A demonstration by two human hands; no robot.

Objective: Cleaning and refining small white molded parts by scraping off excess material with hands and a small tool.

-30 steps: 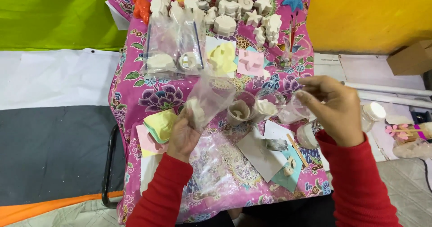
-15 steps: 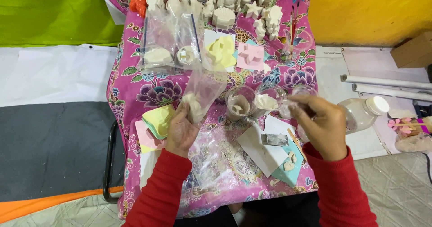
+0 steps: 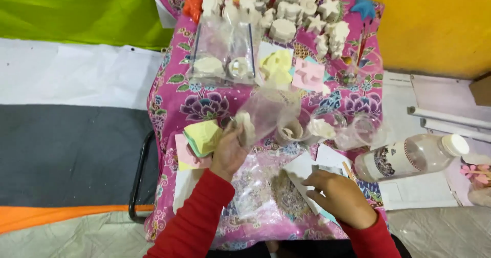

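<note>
Lower right of frame, your right hand (image 3: 337, 196) lies palm down w/ fingers spread flat on the white paper sheets (image 3: 312, 168), pressing on them, nothing gripped that shows. Lower centre, a flat clear plastic bag (image 3: 263, 189) lies on the pink floral tablecloth (image 3: 176, 102) just left of that hand. Centre frame, your left hand (image 3: 228, 153) is raised a bit, fingers closed round the bottom of a clear plastic bag (image 3: 263, 115) w/ a small white plaster figure (image 3: 246, 127) inside; bag mouth points up and right. Hands are well apart, left one higher in frame. Just left of the left hand: a stack of yellow-green and pink paper pieces (image 3: 200, 138). Right of the held bag, mid frame: a small clear cup (image 3: 291, 130), a white plaster piece (image 3: 321, 128), more crumpled clear plastic (image 3: 364, 131). Right edge: a clear plastic bottle (image 3: 409, 155) w/ white cap, on its side, off the cloth. Further up: two bagged plaster pieces (image 3: 222, 58) side by side, then a pale yellow piece (image 3: 276, 66) and a pink piece (image 3: 308, 75). Top of frame, far end of table: a crowd of white plaster figures (image 3: 286, 12), an orange one (image 3: 192, 5) at upper left, a blue star (image 3: 364, 8) at upper right. Yellow wall (image 3: 434, 23) behind.
</note>
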